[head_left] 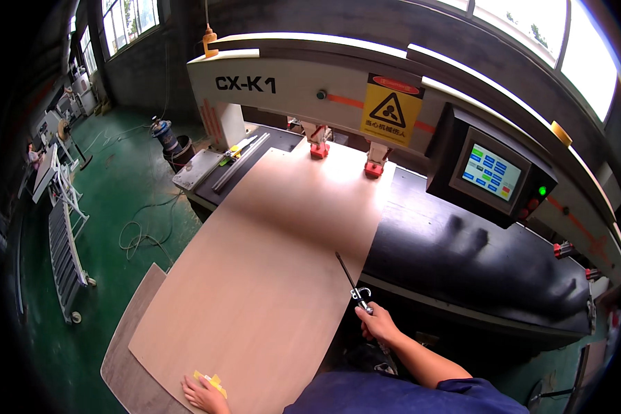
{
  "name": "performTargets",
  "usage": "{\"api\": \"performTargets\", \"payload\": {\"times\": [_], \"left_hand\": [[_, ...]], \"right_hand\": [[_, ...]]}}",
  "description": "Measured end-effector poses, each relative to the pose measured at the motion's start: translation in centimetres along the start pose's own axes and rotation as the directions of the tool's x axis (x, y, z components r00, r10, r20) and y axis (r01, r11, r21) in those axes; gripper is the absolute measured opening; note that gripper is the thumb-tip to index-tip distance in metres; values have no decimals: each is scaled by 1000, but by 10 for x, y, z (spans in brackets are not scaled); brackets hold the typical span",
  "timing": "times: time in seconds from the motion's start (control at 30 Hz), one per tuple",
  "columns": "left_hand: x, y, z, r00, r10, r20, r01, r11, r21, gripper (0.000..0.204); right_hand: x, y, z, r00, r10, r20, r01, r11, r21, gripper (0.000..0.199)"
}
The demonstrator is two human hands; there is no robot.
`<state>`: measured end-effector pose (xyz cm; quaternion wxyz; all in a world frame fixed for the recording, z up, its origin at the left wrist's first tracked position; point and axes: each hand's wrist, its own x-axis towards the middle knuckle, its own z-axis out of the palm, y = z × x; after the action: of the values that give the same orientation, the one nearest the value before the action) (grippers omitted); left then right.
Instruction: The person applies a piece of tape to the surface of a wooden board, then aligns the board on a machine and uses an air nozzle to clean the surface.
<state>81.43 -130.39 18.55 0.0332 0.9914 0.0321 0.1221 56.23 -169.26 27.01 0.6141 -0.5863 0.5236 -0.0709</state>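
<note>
A large, pale wood-grain panel [255, 276] stretches from the machine's bed toward me. My left hand [203, 395] lies flat on its near left end, fingers stretched out. Beside and partly beneath that hand is a small yellow-and-white piece [216, 381]; its kind is unclear. In my right hand [377, 323], closed around the grip, is an air blow gun [359, 297] with a long dark nozzle. The nozzle points forward and left over the panel's right edge. Whether its tip touches the panel, I cannot tell.
A white gantry machine [297, 83] spans the panel's far end, with two red-tipped clamps above it. Its control screen [491, 172] is lit. Right lies a black bed [462, 255]. A greyish board [134, 331] shows under the panel. A hose [141, 238] lies on the green floor.
</note>
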Motion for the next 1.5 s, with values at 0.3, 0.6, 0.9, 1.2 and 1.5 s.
{"api": "performTargets", "payload": {"times": [0.3,0.6,0.9,1.2,1.5], "left_hand": [[1,-7,8,982,89,-168,-98,994,-47,48],[0,-7,9,986,91,-142,-90,996,9,50],[2,-9,13,982,75,-173,-78,997,-8,49],[-1,-3,4,986,62,-152,-66,998,-20,48],[0,-4,3,987,56,-148,-62,997,-36,49]], "right_hand": [[14,18,-28,988,76,-134,-42,969,243,32],[7,25,-38,973,148,-176,-77,930,358,31],[11,28,-36,983,123,-134,-46,882,468,33],[44,51,-72,965,174,-196,-30,816,578,33],[106,62,-145,943,257,-213,-90,811,579,34]]}}
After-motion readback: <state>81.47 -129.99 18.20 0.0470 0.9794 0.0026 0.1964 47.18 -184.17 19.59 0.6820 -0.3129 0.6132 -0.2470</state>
